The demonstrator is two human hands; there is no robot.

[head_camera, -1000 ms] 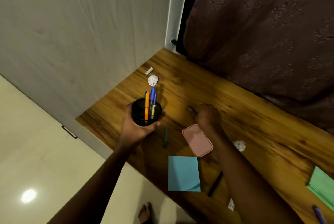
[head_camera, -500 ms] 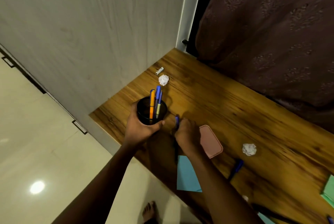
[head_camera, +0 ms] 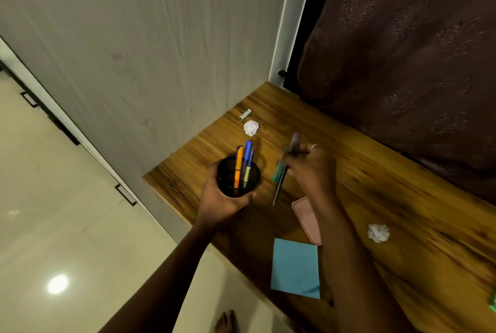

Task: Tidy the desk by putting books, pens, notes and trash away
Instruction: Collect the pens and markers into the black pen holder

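Note:
My left hand (head_camera: pixel 224 202) grips a black pen cup (head_camera: pixel 237 176) above the desk's left corner; an orange pen (head_camera: pixel 238 166) and a blue pen (head_camera: pixel 248 162) stand in it. My right hand (head_camera: pixel 312 168) holds a bunch of pens (head_camera: pixel 284 168), a teal one and a dark one, lifted just right of the cup, blurred by motion. A pink case (head_camera: pixel 306 218) lies on the wooden desk (head_camera: pixel 389 193) partly under my right forearm. A blue note pad (head_camera: pixel 295 268) lies at the near edge. Crumpled paper balls (head_camera: pixel 251 127) (head_camera: pixel 378 232) lie at the far left and the right.
A small white tube (head_camera: pixel 245 114) lies by the grey cupboard wall (head_camera: pixel 161 50). A dark curtain (head_camera: pixel 402 50) hangs behind the desk. A green pad's corner (head_camera: pixel 492 300) shows at the right edge. Tiled floor (head_camera: pixel 53 225) lies to the left, with a bare foot (head_camera: pixel 225 322) below.
My right hand went from the desk's middle to beside the cup, picked up the teal pen, and now holds the pens raised. The left hand kept hold of the cup.

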